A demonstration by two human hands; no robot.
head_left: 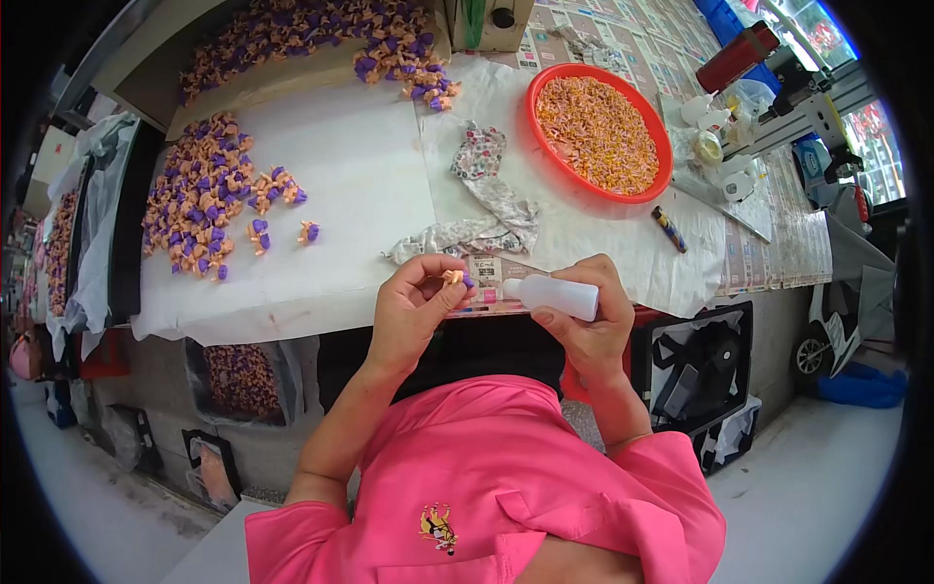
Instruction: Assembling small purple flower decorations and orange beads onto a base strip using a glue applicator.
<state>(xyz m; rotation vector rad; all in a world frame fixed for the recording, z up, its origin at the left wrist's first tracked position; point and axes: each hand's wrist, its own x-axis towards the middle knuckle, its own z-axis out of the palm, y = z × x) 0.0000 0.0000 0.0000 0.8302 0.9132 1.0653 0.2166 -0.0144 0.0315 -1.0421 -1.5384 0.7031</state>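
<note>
Between the thumb and fingers of my left hand [416, 304] is a small flesh-and-purple figurine [457, 278], held near the table's front edge. My right hand [596, 316] grips a white squeeze bottle [556, 295], tipped sideways with its nozzle pointing left. A short gap separates the nozzle from the figurine. Left of my hands, a heap of like figurines [199, 195] lies on white paper, with a few single ones [308, 232] beside it. A round red tray [533, 97] full of tiny orange and pink pieces stands beyond my right hand.
A crumpled patterned cloth [501, 200] lies just beyond my hands. More figurines [282, 34] cover the back left. A dark marker-like tube [669, 230] rests right of the tray, near a metal ruler-like strip [725, 206]. A red flask [737, 56] and a clamp arm [817, 97] stand farther right.
</note>
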